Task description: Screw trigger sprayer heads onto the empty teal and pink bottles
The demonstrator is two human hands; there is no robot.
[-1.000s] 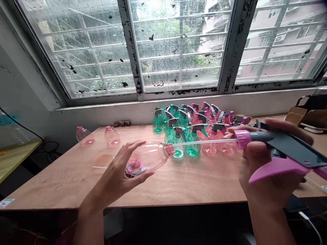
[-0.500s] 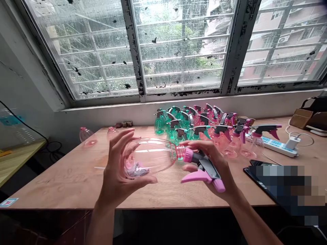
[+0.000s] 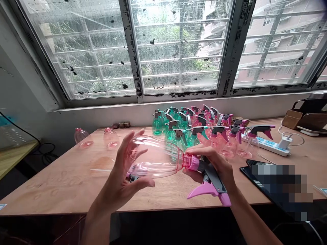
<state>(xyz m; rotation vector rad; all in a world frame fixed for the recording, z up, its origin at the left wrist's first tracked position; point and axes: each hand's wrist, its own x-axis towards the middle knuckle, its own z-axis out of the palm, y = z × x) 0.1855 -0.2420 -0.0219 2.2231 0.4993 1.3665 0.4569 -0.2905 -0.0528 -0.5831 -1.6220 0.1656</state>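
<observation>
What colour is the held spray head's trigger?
The trigger is pinkish purple, clearest in the head view.

- Held bottle [image 3: 155, 156]: clear plastic, smooth, glossy.
- Spray head [image 3: 216, 178]: opaque plastic, smooth, faint sheen.
- Table [image 3: 63, 183]: wood, visible grain, mostly matt.
- Window frame [image 3: 231, 61]: looks like metal, rough with dark flaked patches.
- Panes [image 3: 163, 51]: glass, streaked, spotted.
- Power strip [image 3: 272, 146]: smooth plastic.

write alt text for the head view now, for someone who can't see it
The left hand holds a pink bottle sideways over a table while the right hand grips the spray head at its neck. Behind stands a cluster of green and pink spray bottles, below a window, with a power strip to their right.
</observation>
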